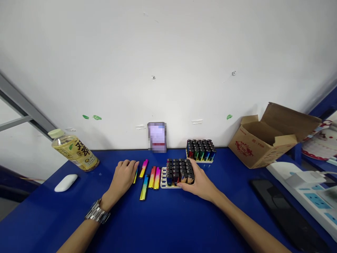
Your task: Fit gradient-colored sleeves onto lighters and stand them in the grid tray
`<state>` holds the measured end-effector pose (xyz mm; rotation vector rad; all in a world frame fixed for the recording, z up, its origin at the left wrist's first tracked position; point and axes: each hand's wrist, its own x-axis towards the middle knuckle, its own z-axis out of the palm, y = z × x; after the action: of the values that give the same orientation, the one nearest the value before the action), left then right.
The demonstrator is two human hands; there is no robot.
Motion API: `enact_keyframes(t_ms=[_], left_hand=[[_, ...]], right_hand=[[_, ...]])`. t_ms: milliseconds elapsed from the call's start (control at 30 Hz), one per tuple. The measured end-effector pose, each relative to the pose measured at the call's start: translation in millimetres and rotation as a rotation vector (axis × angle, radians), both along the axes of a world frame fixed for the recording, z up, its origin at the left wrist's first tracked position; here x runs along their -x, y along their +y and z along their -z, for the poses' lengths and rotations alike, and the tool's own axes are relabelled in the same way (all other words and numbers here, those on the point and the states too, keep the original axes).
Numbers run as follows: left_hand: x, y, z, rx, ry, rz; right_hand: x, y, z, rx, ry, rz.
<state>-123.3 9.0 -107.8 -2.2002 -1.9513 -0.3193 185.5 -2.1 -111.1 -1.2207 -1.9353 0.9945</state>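
Observation:
My left hand (125,173) rests palm down on the blue table, fingers curled over a blue-and-yellow lighter (136,176) that is partly hidden beneath it. Just right of it lie several loose shiny lighters: a pink-and-yellow one (143,168), a blue-and-yellow one (144,188), and a close pair (154,177) in red and pink. My right hand (198,180) wraps round the right end of a block of upright black-topped pieces (180,170), thumb in front, other fingers mostly hidden behind. These pieces stand in a white rack (163,180), whose left-end slots show bare.
Behind stands a second filled rack (200,150). An open cardboard box (252,144), a power strip (310,196) and a black phone (284,211) lie right. A bottle (76,149) and white case (66,182) sit left. A blurred screen (157,137) leans on the wall.

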Motion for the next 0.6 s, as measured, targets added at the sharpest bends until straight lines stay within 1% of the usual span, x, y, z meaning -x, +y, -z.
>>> enact_keyframes(t_ms=[67,133,200,267,333,500,600], left_hand=[[1.3,9.4,2.5,-0.043,-0.104,0.094],[-3.1,14.1,1.5,-0.016,-0.198,0.172],[-10.1,12.9,-0.7,0.086,-0.236,0.238],[-15.2,7.0,-2.0,0.196,-0.219,0.29],[-15.5,-1.6,-2.1,0.239,-0.186,0.321],[-5.5,-29.8,1.1,0.139,-0.099,0.324],[-8.5,-46.8,6.0,0.072,0.011,0.305]], right_hand=[[0.1,-0.2,0.1,0.007,-0.001,0.001],[0.2,0.1,0.7,0.01,-0.004,0.007],[0.3,0.6,1.7,0.002,-0.005,0.009],[0.2,1.0,2.4,-0.008,-0.001,0.004],[0.0,0.9,2.5,-0.011,0.001,-0.001],[-0.9,0.0,1.5,0.001,-0.022,0.013],[-0.8,0.2,1.3,-0.001,-0.028,0.013]])
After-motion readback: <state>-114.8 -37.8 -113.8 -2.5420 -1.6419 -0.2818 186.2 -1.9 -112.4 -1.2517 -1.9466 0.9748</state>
